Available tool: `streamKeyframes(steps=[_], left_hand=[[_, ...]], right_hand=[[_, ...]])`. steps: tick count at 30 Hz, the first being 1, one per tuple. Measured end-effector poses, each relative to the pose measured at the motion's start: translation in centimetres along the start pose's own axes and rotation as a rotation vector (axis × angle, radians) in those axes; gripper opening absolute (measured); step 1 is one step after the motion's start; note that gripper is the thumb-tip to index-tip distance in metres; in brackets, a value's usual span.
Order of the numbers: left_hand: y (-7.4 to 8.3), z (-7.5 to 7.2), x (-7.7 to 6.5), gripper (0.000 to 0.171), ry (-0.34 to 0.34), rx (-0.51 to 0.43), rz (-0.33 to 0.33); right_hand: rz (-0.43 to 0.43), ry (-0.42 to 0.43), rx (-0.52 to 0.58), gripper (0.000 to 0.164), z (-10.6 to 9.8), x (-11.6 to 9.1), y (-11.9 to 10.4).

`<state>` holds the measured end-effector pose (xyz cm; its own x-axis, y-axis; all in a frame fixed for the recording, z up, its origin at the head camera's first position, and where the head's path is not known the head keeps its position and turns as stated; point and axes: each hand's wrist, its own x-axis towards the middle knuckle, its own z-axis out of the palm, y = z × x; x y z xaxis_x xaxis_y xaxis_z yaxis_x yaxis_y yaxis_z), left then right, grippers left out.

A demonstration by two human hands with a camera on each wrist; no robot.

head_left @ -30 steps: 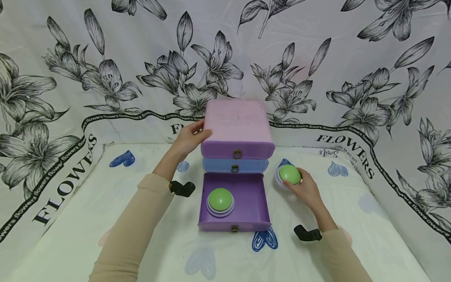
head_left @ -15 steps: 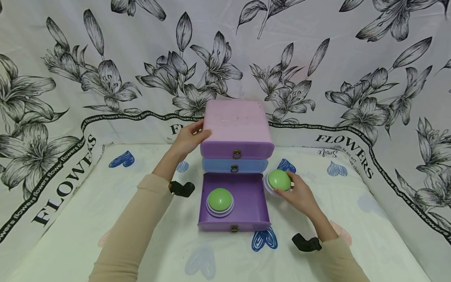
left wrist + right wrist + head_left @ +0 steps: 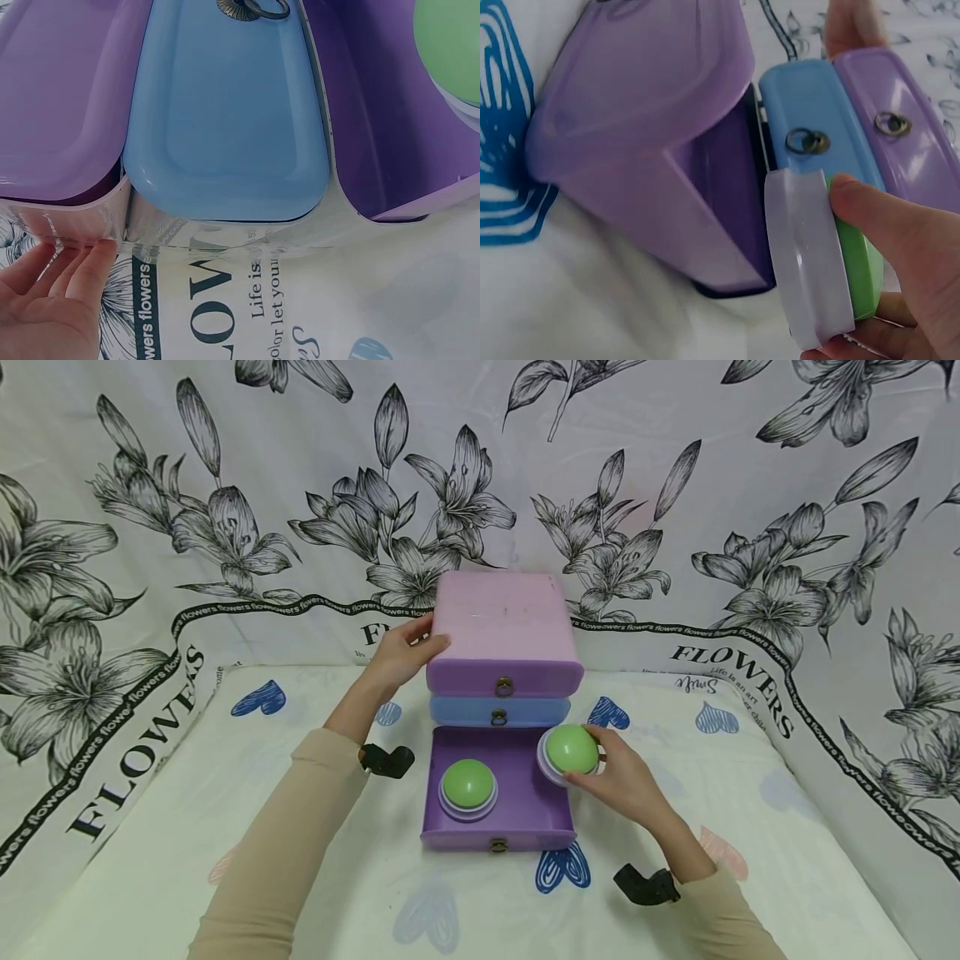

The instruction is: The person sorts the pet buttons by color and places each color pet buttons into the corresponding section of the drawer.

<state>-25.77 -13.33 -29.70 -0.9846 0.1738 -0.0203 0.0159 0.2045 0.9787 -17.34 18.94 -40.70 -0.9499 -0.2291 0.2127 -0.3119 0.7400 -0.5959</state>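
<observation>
A small three-tier drawer cabinet (image 3: pixel 506 618) has a pink top, a purple upper drawer, a blue middle drawer (image 3: pixel 457 712) and a purple bottom drawer (image 3: pixel 517 823) pulled out. My left hand (image 3: pixel 401 656) rests on the cabinet's upper left side, thumb by the top edge. In the left wrist view its straight fingers (image 3: pixel 91 274) press the pink side wall. My right hand (image 3: pixel 626 781) grips a round push button (image 3: pixel 572 749) with a green dome and white base, tilted over the bottom drawer's right wall. A matching button (image 3: pixel 468 783) sits inside that drawer at the left.
A white cloth with printed hearts (image 3: pixel 564 868) covers the surface. Behind the cabinet hangs a flower-printed sheet (image 3: pixel 337 468). Small brass ring pulls (image 3: pixel 504 687) stick out from the drawer fronts. Black wrist devices (image 3: pixel 647 885) are worn on both arms.
My right hand has carried its push button leftward, from the cloth beside the cabinet to over the open drawer's right side. The left hand and the cabinet have stayed still.
</observation>
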Motion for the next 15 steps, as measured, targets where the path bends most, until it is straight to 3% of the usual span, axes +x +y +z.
streamKeyframes(steps=[15], left_hand=[[-0.1,0.0,0.1,0.065,0.0,-0.005,0.006]], right_hand=[[-0.076,-0.068,-0.047,0.078,1.6,0.9,-2.5]])
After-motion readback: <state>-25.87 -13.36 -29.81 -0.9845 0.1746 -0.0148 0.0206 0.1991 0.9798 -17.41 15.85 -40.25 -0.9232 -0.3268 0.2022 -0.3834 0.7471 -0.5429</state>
